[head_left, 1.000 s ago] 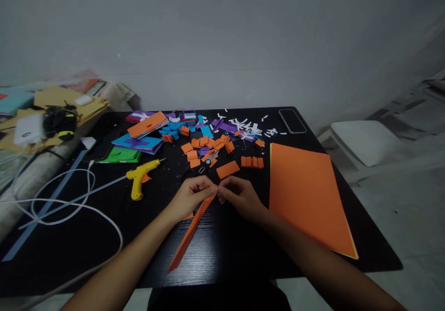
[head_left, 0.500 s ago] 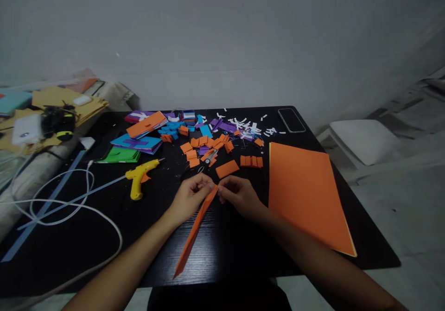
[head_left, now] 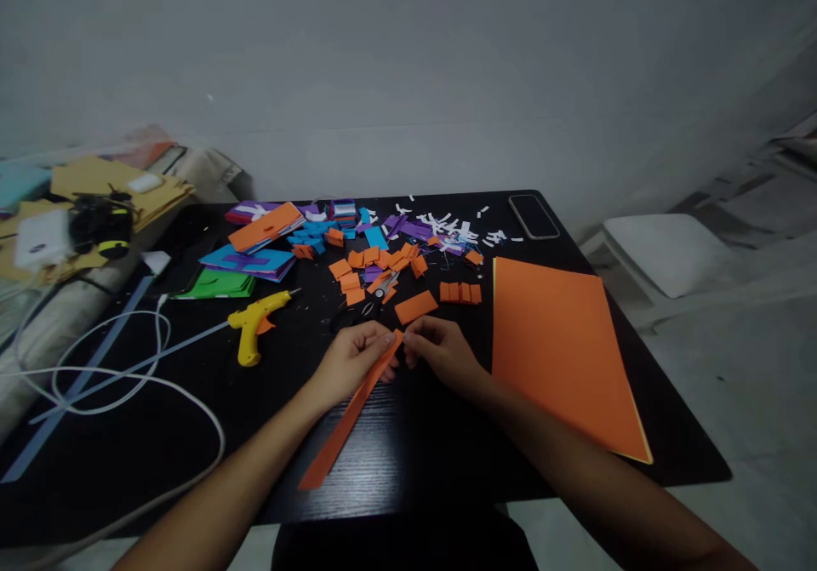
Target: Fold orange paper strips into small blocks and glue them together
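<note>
A long folded orange paper strip (head_left: 348, 422) slants from between the hands down to the table's front part. My left hand (head_left: 357, 356) pinches it near its upper end, thumb on top. At the strip's top tip, my right hand (head_left: 440, 351) has its fingers closed; whether they grip the tip is too small to tell. Just beyond the hands lie a flat orange rectangle (head_left: 416, 307), a row of folded orange pieces (head_left: 460, 293) and a heap of small orange pieces (head_left: 367, 258). Scissors (head_left: 381, 289) rest partly among them.
A yellow glue gun (head_left: 256, 324) and white cable (head_left: 214, 418) lie left on the black table (head_left: 440, 460). Behind are folded paper stacks (head_left: 248, 260) and white scraps (head_left: 453, 229). Large orange sheets (head_left: 565, 350) and a phone (head_left: 534, 216) are right, beyond them a white stool (head_left: 664, 252).
The strip's lower end has swung left and its broad face now shows more. The left fingers have spread slightly beneath the strip, and both hands stay nearly in place.
</note>
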`<state>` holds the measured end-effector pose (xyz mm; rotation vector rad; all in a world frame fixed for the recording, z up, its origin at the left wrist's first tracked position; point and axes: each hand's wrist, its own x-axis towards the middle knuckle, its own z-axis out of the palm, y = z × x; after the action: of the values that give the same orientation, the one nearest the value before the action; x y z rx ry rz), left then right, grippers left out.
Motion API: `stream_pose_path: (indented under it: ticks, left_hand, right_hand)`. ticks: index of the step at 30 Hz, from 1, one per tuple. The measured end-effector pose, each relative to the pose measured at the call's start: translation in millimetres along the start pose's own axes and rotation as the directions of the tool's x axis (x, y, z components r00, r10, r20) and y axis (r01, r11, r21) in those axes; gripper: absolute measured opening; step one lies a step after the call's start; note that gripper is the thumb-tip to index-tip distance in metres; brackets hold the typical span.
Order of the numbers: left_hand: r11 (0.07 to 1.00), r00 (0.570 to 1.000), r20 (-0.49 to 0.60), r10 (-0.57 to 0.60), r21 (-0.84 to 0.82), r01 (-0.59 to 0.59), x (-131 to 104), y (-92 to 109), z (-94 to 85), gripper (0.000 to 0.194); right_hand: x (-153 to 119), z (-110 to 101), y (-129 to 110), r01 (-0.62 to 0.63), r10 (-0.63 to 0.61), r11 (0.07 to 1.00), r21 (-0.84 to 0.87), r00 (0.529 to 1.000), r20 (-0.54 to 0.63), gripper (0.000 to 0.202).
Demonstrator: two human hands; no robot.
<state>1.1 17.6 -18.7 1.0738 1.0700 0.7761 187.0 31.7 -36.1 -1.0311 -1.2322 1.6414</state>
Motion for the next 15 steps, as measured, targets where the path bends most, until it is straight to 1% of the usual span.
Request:
stream_pose_path:
  ticks: [4, 6, 8, 10, 15]
  left_hand:
    - [1.000, 0.999, 0.030, 0.014, 0.022, -0.015, -1.3, 0.5, 0.5, 0.049]
    - [1.000, 0.999, 0.042, 0.010, 0.023, -0.011, -1.8, 0.8, 1.6, 0.048]
    - [1.000, 0.999, 0.041, 0.009, 0.024, -0.010, -2.1, 0.9, 2.9, 0.048]
    - [1.000, 0.999, 0.032, 0.005, 0.024, -0.006, -2.1, 0.7, 3.7, 0.048]
    - [1.000, 0.998, 0.055, -0.012, 0.006, 0.012, -1.1, 0.5, 2.8, 0.047]
  right_hand:
    - [0.4, -2.1, 0.2, -0.025, 0.022, 0.998, 0.051, 0.998, 0.061, 0.026]
    - [0.0, -1.8, -0.4, -0.014, 0.011, 0.999, 0.029, 0.996, 0.086, 0.031]
    - [-0.7, -0.7, -1.1, 0.014, -0.013, 1.000, -0.016, 0.996, 0.085, 0.034]
    - [-1.4, 0.2, -2.4, 0.040, -0.037, 0.998, -0.058, 0.998, 0.055, 0.034]
    - [-0.8, -3.1, -9.0, 0.082, -0.096, 0.987, -0.140, 0.990, -0.098, 0.032]
